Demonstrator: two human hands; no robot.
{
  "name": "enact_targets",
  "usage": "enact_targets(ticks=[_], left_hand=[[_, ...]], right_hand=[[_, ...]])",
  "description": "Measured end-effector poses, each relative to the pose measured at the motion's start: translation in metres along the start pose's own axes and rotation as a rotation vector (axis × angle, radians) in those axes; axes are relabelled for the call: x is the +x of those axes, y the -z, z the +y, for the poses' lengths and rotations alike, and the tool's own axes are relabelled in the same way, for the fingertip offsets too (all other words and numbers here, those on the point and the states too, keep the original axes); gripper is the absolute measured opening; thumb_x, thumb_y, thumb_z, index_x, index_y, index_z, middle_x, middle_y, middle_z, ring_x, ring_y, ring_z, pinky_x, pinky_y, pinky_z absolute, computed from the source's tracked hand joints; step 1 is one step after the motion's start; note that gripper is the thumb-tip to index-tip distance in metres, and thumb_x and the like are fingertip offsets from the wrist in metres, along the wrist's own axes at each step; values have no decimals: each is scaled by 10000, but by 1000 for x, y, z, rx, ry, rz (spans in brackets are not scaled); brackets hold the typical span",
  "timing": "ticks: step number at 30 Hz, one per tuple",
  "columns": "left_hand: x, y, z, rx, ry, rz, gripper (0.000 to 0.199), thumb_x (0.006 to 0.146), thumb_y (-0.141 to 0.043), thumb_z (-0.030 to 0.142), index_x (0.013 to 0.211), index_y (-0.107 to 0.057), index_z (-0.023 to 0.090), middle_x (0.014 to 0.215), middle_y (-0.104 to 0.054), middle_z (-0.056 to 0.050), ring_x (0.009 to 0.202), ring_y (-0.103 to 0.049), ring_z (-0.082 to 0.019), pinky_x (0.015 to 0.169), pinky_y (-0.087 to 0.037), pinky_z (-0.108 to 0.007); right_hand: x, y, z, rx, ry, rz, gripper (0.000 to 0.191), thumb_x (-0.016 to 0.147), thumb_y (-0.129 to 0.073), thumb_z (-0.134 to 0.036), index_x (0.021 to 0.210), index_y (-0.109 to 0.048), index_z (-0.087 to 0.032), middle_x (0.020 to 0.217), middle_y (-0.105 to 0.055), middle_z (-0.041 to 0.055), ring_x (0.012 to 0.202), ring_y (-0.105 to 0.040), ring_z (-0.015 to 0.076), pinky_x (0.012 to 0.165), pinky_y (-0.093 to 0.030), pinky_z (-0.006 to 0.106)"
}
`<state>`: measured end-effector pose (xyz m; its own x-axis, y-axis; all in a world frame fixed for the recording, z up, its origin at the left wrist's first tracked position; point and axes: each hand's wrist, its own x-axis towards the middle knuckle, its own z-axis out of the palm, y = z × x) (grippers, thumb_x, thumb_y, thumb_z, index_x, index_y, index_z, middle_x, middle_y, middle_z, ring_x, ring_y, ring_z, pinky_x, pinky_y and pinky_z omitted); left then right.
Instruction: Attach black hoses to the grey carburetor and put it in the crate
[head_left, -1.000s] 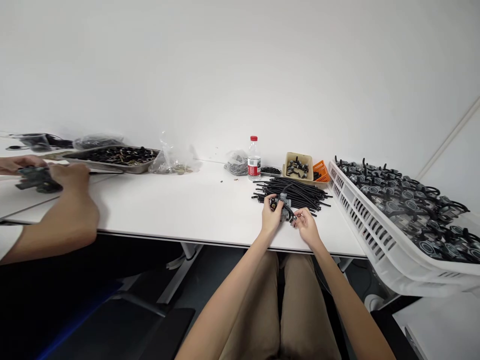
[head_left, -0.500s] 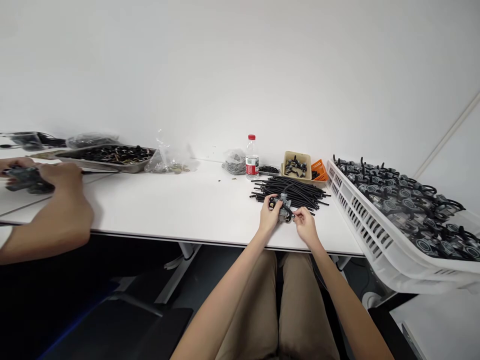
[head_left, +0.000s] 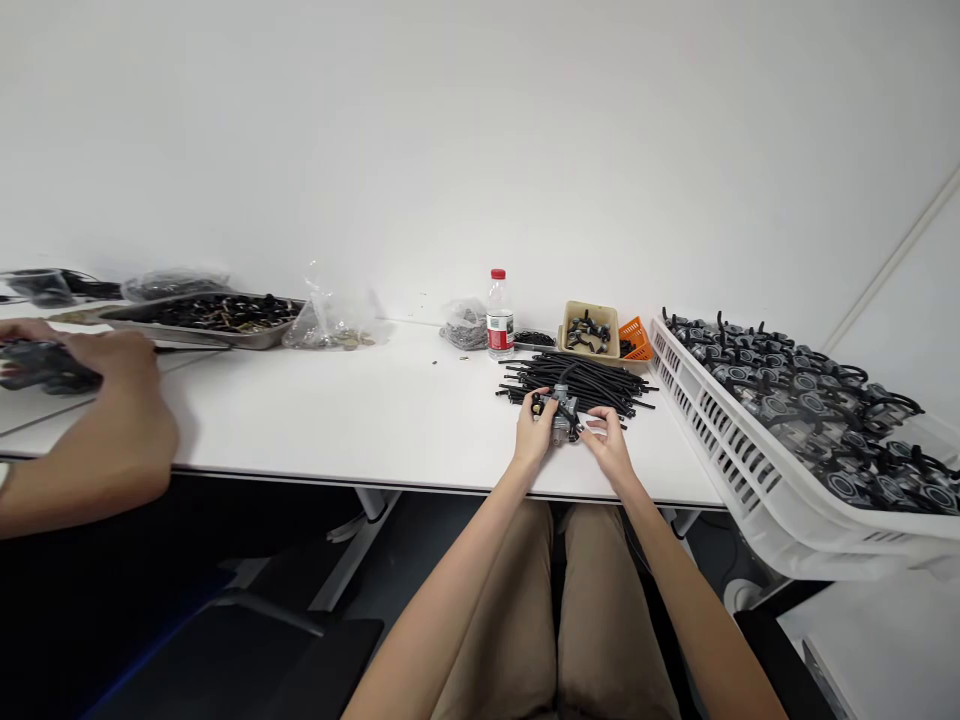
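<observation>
My left hand [head_left: 534, 425] is closed around a small grey metal carburetor [head_left: 560, 418], holding it upright just above the table's front edge. A short black hose [head_left: 571, 415] runs across the carburetor's front toward its lower right. At that end is my right hand [head_left: 611, 445], thumb and fingertips against the hose; the exact contact is too small to make out. Directly behind the carburetor lies a pile of black rubber hoses [head_left: 600, 378].
A white crate [head_left: 720, 425] full of carburetors stands at right. Behind the hoses are a bottle [head_left: 500, 320], a beige tray [head_left: 564, 340], an orange basket [head_left: 641, 335] and a bag [head_left: 463, 325]. A co-worker's hands [head_left: 112, 365] hold another part at left, before a metal tray [head_left: 262, 340].
My right hand has shifted slightly left, closer to the carburetor, and its fingers have spread a little. My left hand still holds the carburetor. The co-worker's hands have moved slightly left.
</observation>
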<state>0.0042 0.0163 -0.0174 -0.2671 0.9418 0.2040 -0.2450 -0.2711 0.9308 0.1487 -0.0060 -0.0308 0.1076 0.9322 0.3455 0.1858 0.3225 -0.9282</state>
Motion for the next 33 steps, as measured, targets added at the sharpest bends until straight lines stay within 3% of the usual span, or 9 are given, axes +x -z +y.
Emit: enact_targets(ticks=[3, 6, 13, 21, 33], left_hand=[[-1, 0, -1, 27, -15, -24, 218, 797, -695, 299, 1004, -677, 233, 956, -717, -13, 839, -638, -158, 819, -491, -265], [-2, 1, -2, 67, -20, -73, 229, 783, -702, 273, 1005, -689, 222, 921, -726, -12, 797, -630, -162, 796, -494, -278], [1, 1, -8, 135, -41, -113, 246, 802, -670, 238, 1047, -685, 218, 922, -730, -20, 837, -647, -182, 856, -508, -310], [1, 0, -11, 161, -78, -140, 266, 818, -668, 248, 1082, -679, 219, 1080, -749, -54, 1007, -670, -207, 992, -484, -346], [2, 1, -12, 192, -88, -150, 285, 831, -650, 236, 1114, -670, 211, 1086, -748, -66, 991, -677, -210, 981, -501, -358]], right_hand=[[0, -3, 2, 107, -55, -39, 684, 725, -781, -501, 1323, -541, -271, 1350, -653, 133, 1137, -677, 270, 984, -563, 452], [1, -3, 1, 178, -99, -104, 808, 679, -840, -553, 1374, -543, -268, 1284, -721, 134, 1209, -686, 293, 1078, -528, 492], [3, 2, -2, 247, -121, -150, 732, 642, -897, -480, 1290, -631, -266, 1248, -753, 113, 1186, -708, 293, 1110, -520, 488], [4, 2, -3, 264, -104, -154, 676, 617, -913, -394, 1225, -644, -270, 1179, -748, 93, 1135, -705, 276, 1045, -557, 451], [3, 0, -11, 271, -159, -122, 604, 586, -891, -328, 1126, -626, -274, 1067, -728, 52, 1010, -712, 263, 912, -595, 436]])
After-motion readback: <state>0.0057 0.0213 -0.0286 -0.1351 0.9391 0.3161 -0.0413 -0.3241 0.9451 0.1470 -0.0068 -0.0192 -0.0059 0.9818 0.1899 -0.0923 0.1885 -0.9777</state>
